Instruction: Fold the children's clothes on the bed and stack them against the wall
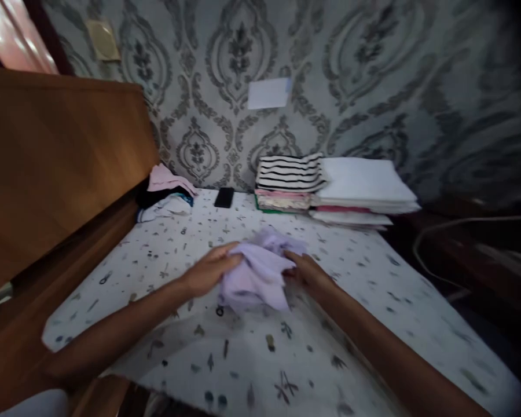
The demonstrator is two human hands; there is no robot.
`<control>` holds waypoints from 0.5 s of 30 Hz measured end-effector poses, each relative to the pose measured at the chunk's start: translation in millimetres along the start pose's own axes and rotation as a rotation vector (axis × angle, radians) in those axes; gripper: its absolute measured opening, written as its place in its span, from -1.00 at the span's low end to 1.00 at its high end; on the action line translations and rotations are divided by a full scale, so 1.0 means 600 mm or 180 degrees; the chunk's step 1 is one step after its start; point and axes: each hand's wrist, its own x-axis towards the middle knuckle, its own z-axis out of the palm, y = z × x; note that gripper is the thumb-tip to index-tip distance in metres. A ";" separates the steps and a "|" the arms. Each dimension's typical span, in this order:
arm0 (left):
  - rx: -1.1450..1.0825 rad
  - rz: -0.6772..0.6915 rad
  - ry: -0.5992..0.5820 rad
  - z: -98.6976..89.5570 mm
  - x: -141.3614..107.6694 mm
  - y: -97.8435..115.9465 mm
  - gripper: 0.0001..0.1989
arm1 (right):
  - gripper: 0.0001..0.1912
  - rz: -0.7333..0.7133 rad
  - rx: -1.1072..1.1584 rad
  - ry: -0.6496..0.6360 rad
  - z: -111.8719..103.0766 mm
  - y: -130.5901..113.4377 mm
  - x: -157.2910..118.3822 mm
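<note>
A crumpled lilac garment (pixel 256 275) is held up a little over the middle of a white printed sheet (pixel 243 359); its exact kind does not show. My left hand (pixel 211 269) grips its left side, thumb on top and the other fingers partly hidden by the cloth. On the right side, my right hand (pixel 306 271) pinches the cloth's edge, with the fingertips slightly blurred. The lower part of the garment hangs in loose folds between both hands.
Folded clothes with a striped piece (pixel 290 174) on top stand at the back, beside a white folded stack (pixel 364 182). A black phone (pixel 224 197) lies left of them. Loose clothes (pixel 167 194) lie at the back left against a wooden board (pixel 65 168).
</note>
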 end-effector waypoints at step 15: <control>0.4966 0.1012 0.1347 -0.074 0.000 0.124 -0.81 | -0.72 -0.2603 0.0498 -0.0121 -0.011 -0.194 -0.219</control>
